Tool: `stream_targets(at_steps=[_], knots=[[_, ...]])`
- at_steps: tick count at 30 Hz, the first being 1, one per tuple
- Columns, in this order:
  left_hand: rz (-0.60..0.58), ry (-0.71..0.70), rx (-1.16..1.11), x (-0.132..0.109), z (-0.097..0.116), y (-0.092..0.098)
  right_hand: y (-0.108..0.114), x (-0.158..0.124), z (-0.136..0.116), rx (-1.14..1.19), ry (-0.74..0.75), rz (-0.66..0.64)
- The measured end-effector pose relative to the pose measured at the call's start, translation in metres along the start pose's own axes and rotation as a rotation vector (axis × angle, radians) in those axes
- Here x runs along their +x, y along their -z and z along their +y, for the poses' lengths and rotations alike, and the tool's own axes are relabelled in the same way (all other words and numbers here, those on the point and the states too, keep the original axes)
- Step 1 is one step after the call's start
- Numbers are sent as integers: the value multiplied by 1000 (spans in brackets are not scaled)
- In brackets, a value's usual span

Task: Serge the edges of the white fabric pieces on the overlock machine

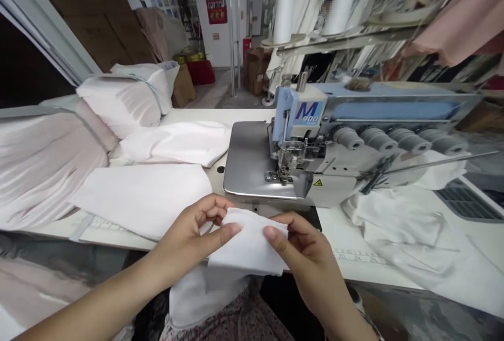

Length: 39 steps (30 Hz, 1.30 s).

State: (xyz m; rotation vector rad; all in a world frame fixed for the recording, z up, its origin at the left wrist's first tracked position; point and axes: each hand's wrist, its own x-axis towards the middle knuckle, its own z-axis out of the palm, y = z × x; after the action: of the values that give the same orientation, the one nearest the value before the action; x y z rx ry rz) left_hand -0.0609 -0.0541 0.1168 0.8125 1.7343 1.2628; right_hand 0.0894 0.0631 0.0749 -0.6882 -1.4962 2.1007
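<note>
The left hand (189, 241) and the right hand (303, 257) pinch a white cloth (248, 244) flat between thumbs and fingers, just in front of the overlock sewing machine (299, 141).

The left hand (189, 241) and right hand (303, 262) pinch a folded white cloth (248, 244). An overlock machine (299, 141) stands just ahead.

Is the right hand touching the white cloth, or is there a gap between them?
Touching: the head view shows the right hand pressing its thumb onto the white cloth.
</note>
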Motion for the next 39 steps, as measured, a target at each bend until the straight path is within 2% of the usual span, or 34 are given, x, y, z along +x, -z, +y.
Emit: stream_targets(at_steps=[3, 8, 13, 15, 24, 29, 34, 39], knots=[[13, -6, -32, -2, -8, -1, 4, 0, 5, -122, 19, 32], [98, -73, 70, -2, -16, 0, 10, -6, 10, -285, 87, 62], [-3, -40, 162, -1, -16, 3, 13, -8, 6, -426, 96, 83], [-23, -48, 195, -3, -17, 5, 13, -8, 3, -445, 92, 77], [52, -180, 405, -15, -10, 25, -2, -9, -1, -439, 171, 34], [6, -135, 300, -17, -12, 30, -7, -16, 3, -503, 292, 110], [25, -243, 283, -16, -16, 25, -9, -15, 7, -546, 247, 73], [-3, -244, 292, -19, -15, 26, -9, -18, 11, -577, 252, 122]])
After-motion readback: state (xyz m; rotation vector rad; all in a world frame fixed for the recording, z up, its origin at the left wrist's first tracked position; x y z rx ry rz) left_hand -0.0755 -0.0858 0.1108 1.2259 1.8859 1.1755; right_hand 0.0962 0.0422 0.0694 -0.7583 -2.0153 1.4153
